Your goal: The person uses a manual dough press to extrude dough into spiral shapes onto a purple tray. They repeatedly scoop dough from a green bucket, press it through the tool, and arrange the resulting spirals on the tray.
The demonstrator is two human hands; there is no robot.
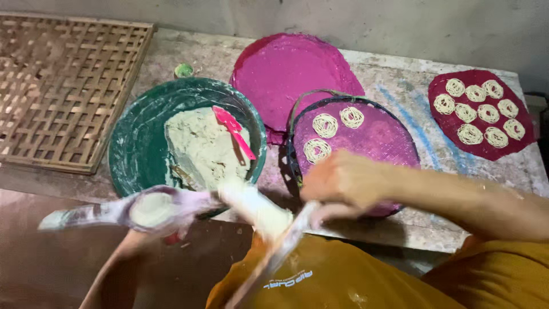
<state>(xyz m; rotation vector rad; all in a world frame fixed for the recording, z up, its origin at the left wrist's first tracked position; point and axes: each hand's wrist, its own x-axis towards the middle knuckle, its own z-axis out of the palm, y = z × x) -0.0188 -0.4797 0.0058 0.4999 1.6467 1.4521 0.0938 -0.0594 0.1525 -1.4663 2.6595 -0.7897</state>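
Dough press lies across the near edge of the table, its long axis running left to right with a slight tilt: the handle end points left and a little toward you, and the dough-caked end points right, toward your other hand. A round cup in its middle is packed with pale dough. Motion blurs the whole tool, so finer detail is lost.

Your left hand sits under the cup of the press, fingers curled narrowly around it and holding it up; exactly how tightly they close is blurred. Your right hand is closed into a loose fist just right of the press's dough-caked end, and its fingers grip the top of a long, thin metal lever that slants down and left toward your lap.

Just beyond the press stands a green basin with a mound of pale dough and a pink spatula lying on it, blade pointing far-left. Right of the basin, a round woven tray in purple carries three coiled noodle rounds; your right hand overlaps its near rim. A bare pink tray lies behind them. Far right, a dark red tray holds nine more coils. A bamboo lattice mat rests at the far left.
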